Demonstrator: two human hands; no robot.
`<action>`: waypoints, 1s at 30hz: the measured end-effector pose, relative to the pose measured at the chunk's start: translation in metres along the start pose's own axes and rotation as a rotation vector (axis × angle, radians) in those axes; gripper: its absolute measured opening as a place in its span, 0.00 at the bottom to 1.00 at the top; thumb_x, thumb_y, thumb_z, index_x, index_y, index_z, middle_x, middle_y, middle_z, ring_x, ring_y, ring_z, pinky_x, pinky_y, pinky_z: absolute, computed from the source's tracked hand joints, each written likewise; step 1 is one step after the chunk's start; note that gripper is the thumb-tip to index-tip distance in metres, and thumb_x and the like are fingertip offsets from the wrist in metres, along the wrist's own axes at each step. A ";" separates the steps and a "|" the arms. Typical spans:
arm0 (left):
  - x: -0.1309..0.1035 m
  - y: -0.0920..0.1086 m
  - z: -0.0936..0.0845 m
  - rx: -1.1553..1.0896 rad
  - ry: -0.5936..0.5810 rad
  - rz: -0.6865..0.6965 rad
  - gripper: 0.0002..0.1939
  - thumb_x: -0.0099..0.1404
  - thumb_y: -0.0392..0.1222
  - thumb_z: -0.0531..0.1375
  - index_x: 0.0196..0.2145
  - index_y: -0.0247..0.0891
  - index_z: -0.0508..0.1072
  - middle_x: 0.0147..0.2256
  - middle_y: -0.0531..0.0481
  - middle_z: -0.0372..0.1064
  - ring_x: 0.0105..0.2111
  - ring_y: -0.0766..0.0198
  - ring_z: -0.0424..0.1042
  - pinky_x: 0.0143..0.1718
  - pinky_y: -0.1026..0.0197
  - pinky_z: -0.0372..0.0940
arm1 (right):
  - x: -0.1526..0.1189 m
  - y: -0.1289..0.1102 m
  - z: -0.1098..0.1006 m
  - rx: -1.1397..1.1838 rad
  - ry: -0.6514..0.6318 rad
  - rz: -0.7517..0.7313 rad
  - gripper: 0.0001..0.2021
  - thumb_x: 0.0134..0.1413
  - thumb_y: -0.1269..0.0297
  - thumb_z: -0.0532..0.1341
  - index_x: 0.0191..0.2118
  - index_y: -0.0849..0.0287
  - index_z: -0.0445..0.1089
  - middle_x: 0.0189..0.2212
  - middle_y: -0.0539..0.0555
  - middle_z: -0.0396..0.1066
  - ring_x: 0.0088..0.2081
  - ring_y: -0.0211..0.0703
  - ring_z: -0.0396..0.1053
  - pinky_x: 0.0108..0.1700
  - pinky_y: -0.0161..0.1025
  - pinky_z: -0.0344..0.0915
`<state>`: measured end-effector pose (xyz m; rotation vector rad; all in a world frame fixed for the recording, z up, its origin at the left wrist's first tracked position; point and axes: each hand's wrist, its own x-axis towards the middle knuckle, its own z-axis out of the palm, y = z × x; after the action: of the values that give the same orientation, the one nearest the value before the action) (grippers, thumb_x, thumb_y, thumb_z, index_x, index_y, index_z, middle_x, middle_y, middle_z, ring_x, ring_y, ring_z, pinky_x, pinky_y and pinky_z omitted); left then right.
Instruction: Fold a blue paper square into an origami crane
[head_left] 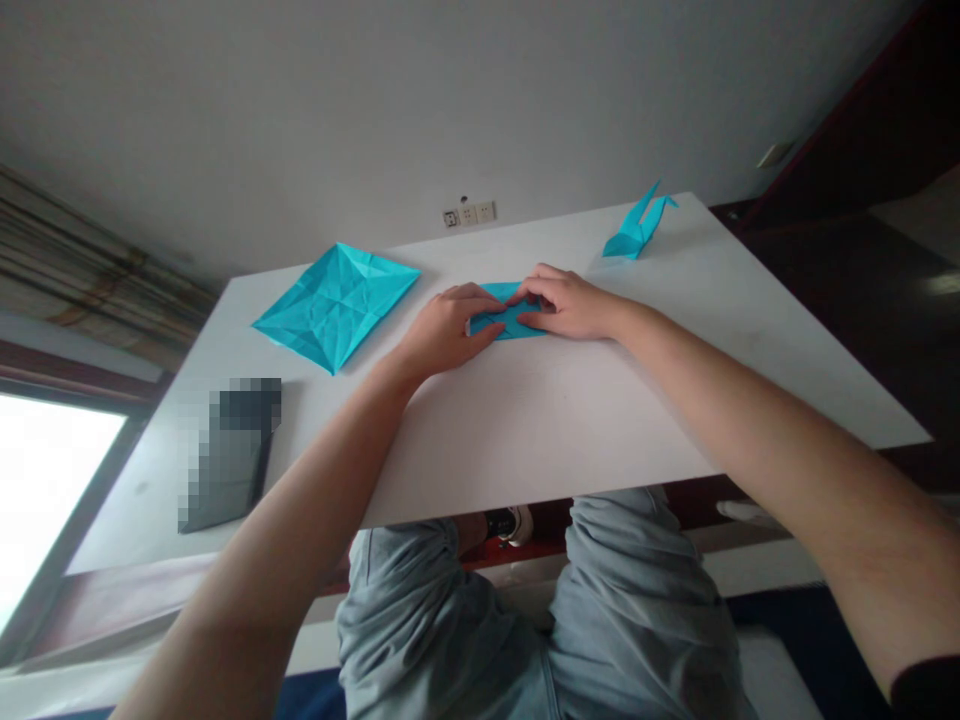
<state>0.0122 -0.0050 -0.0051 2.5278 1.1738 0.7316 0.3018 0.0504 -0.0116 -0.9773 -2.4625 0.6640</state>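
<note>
A folded piece of blue origami paper (514, 322) lies on the white table (525, 420), partly hidden under both hands. My left hand (452, 325) holds its left side, fingers over the top and thumb at the near edge. From the right, my right hand (566, 303) presses on the same paper, with bent fingertips and thumb at its middle. The fingertips of both hands nearly meet there.
To the left lies an unfolded, creased blue sheet (336, 305). A folded blue paper crane (636, 235) stands at the back right. A dark, pixelated flat object (232, 455) is at the near left. Wall sockets (469, 214) sit behind the table.
</note>
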 end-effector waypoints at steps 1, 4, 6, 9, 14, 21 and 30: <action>0.000 0.000 0.000 0.003 -0.005 -0.003 0.21 0.83 0.52 0.67 0.64 0.43 0.92 0.60 0.38 0.88 0.58 0.46 0.86 0.65 0.45 0.80 | 0.000 0.000 0.000 -0.001 0.001 -0.004 0.17 0.71 0.56 0.72 0.60 0.53 0.87 0.53 0.58 0.76 0.47 0.54 0.75 0.56 0.50 0.73; 0.000 0.001 -0.001 0.003 -0.012 -0.010 0.21 0.83 0.52 0.66 0.64 0.43 0.92 0.60 0.38 0.88 0.58 0.46 0.86 0.66 0.45 0.80 | 0.001 0.001 0.000 -0.004 0.011 -0.015 0.17 0.70 0.55 0.72 0.59 0.53 0.86 0.53 0.59 0.77 0.48 0.54 0.75 0.56 0.50 0.73; 0.000 0.002 -0.002 0.002 -0.008 -0.009 0.21 0.83 0.51 0.66 0.63 0.43 0.92 0.60 0.38 0.88 0.58 0.45 0.86 0.66 0.44 0.79 | 0.001 0.002 0.001 -0.004 0.022 -0.014 0.17 0.69 0.55 0.73 0.59 0.54 0.84 0.54 0.59 0.77 0.48 0.55 0.75 0.57 0.51 0.73; 0.000 0.002 -0.001 0.003 -0.002 -0.002 0.20 0.83 0.51 0.66 0.62 0.43 0.92 0.59 0.38 0.89 0.58 0.45 0.86 0.66 0.43 0.80 | 0.002 0.003 0.002 0.001 0.040 -0.004 0.19 0.67 0.55 0.73 0.60 0.53 0.82 0.54 0.60 0.78 0.49 0.57 0.75 0.57 0.52 0.73; 0.000 0.002 -0.001 0.002 -0.004 0.000 0.21 0.83 0.52 0.65 0.63 0.41 0.92 0.59 0.37 0.88 0.58 0.44 0.86 0.65 0.43 0.80 | 0.000 0.001 0.003 0.017 0.050 0.026 0.24 0.66 0.57 0.73 0.65 0.53 0.77 0.53 0.59 0.79 0.49 0.57 0.75 0.57 0.52 0.72; 0.000 0.003 -0.002 -0.001 -0.012 -0.008 0.20 0.83 0.51 0.66 0.63 0.42 0.91 0.59 0.37 0.88 0.58 0.45 0.86 0.67 0.43 0.79 | 0.001 -0.004 -0.001 -0.013 0.010 0.016 0.15 0.68 0.57 0.73 0.57 0.53 0.81 0.55 0.60 0.77 0.50 0.58 0.75 0.58 0.52 0.72; 0.001 0.003 -0.001 -0.003 -0.011 -0.005 0.21 0.83 0.52 0.66 0.62 0.41 0.91 0.59 0.37 0.88 0.59 0.44 0.86 0.67 0.43 0.79 | 0.001 0.000 0.000 -0.009 0.030 -0.030 0.14 0.68 0.57 0.73 0.55 0.55 0.83 0.52 0.59 0.77 0.46 0.54 0.73 0.52 0.48 0.71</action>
<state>0.0137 -0.0065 -0.0025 2.5226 1.1746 0.7167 0.3014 0.0516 -0.0112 -0.9445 -2.4507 0.6243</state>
